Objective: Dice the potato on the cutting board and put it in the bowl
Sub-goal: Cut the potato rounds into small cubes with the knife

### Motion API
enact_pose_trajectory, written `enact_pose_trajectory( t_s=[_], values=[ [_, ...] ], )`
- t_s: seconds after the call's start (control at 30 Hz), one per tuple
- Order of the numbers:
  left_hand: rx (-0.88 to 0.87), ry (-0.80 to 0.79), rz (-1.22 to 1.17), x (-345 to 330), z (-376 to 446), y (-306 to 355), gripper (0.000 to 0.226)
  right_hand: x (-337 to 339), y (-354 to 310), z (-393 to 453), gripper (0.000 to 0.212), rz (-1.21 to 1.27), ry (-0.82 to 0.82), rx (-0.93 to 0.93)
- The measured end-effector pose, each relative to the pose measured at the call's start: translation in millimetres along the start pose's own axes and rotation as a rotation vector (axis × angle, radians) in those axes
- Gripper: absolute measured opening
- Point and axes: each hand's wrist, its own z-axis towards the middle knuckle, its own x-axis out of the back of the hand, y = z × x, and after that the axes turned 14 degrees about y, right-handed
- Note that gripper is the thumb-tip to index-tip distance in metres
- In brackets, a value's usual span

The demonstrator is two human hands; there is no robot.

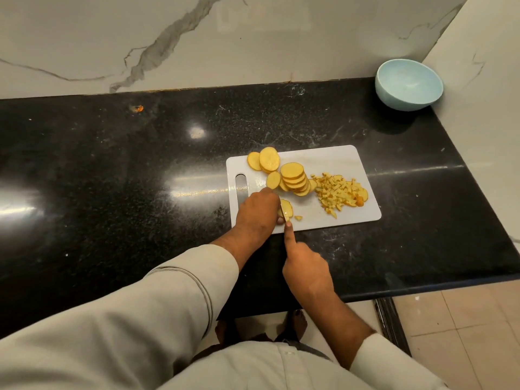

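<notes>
Potato slice (286, 207) under work lies at the lower left of the cutting board (337, 161), just right of my left hand (257, 209), which presses down on it with curled fingers. My right hand (306, 268), lower centre of the head view, grips the knife (284, 213), forefinger stretched along its spine; the blade runs up the frame, away from me, edge-on and mostly hidden. I judge the next cut falls beside the left fingertips. Stacked slices (294, 178) wait above, diced pieces (337, 192) are heaped to the right. Far off at upper right on the bench (112, 164), the bowl (408, 83) looks empty.
</notes>
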Motion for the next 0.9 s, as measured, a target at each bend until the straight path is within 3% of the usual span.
enact_pose_trajectory(
  t_s=[0.3,0.4,0.47,0.6,0.9],
  values=[
    [0.208,0.033,-0.264,-2.2,-7.8,-6.6,0.024,7.1,28.4,-52.8,0.073,0.015,-0.008,0.030],
    [0.300,0.009,-0.363,-3.4,-11.3,-14.6,0.013,15.1,23.8,-47.3,0.072,0.032,0.072,0.013],
    [0.291,0.010,-0.359,-2.0,-13.2,-14.9,0.008,17.2,12.6,-33.2,0.073,0.046,0.133,0.012],
    [0.275,0.016,-0.349,3.7,-13.5,-10.4,0.028,11.9,-7.6,2.6,0.075,0.035,0.105,0.010],
    [0.111,-0.064,-0.093,14.2,-9.2,-0.9,0.018,-1.4,-21.2,21.8,0.075,0.094,0.043,-0.008]
  ],
)
